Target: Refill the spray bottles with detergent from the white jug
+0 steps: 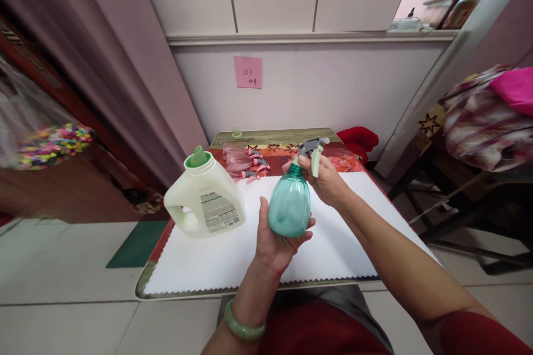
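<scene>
A teal spray bottle (290, 202) is held above the white mat (216, 255). My left hand (275, 241) cups its round base from below, fingers wrapped round it. My right hand (325, 180) grips the neck just under the grey and pale green trigger head (313, 151). A white detergent jug (205, 197) with a green cap stands on the mat to the left. Behind it lie pink spray bottles (245, 162) with pink and grey heads.
The low table (266, 136) stands against a white wall bearing a pink note (248, 71). A small green cap (236, 133) rests at the table's far edge. A red cloth (358, 140) lies behind the table; a chair piled with clothes (487, 122) stands at the right.
</scene>
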`<control>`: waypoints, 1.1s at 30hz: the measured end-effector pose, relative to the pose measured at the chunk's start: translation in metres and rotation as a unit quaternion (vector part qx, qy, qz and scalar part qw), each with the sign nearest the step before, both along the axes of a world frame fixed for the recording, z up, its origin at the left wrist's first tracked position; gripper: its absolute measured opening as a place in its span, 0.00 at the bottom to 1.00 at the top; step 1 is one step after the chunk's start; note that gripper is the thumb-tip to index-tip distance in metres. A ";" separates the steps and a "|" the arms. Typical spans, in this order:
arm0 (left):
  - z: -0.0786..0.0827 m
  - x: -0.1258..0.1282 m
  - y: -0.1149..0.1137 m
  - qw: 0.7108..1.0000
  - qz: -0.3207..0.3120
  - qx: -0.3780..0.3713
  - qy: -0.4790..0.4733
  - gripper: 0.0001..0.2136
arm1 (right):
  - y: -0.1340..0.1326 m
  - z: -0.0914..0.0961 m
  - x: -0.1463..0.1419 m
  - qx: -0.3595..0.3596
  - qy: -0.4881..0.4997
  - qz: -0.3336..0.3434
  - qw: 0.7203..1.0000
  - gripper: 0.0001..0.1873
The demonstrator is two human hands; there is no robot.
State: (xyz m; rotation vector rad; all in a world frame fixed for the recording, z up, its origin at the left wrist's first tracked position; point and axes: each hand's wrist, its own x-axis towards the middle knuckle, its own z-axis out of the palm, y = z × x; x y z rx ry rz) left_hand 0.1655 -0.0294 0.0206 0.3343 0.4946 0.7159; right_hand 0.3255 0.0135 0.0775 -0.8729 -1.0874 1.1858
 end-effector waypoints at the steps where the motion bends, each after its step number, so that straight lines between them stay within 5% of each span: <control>1: 0.001 0.000 0.000 1.000 -0.012 -0.009 -0.002 0.41 | 0.000 -0.002 0.000 -0.010 0.014 0.008 1.000 0.20; 9: 0.005 -0.005 0.003 0.995 -0.075 -0.048 -0.056 0.45 | 0.002 0.001 -0.004 -0.011 0.108 0.118 0.987 0.18; 16: 0.015 -0.015 0.001 0.990 -0.089 -0.083 -0.076 0.42 | 0.001 0.002 -0.019 0.010 0.142 0.124 0.982 0.19; 20: 0.030 -0.010 -0.007 0.999 0.009 -0.027 0.019 0.38 | -0.002 0.005 -0.026 0.012 0.134 0.121 0.983 0.19; 23: 0.027 -0.002 -0.015 0.975 0.176 0.077 0.115 0.32 | -0.006 0.007 -0.031 0.011 0.129 0.104 0.986 0.19; 25: 0.017 0.002 -0.018 0.916 0.290 0.185 0.208 0.30 | -0.008 0.009 -0.035 0.004 0.132 0.092 0.987 0.20; 27: 0.004 0.003 -0.017 0.802 0.391 0.322 0.317 0.32 | -0.011 0.010 -0.041 0.004 0.138 0.073 0.988 0.20; 31: -0.016 -0.002 -0.010 0.415 0.542 0.574 0.452 0.45 | -0.016 0.010 -0.053 -0.002 0.156 0.032 0.987 0.22; 32: -0.019 -0.004 -0.007 0.338 0.551 0.610 0.458 0.47 | -0.017 0.009 -0.055 -0.013 0.165 0.029 0.986 0.22; 33: -0.020 -0.004 -0.006 0.290 0.550 0.636 0.456 0.47 | -0.017 0.008 -0.057 -0.022 0.176 0.029 0.984 0.22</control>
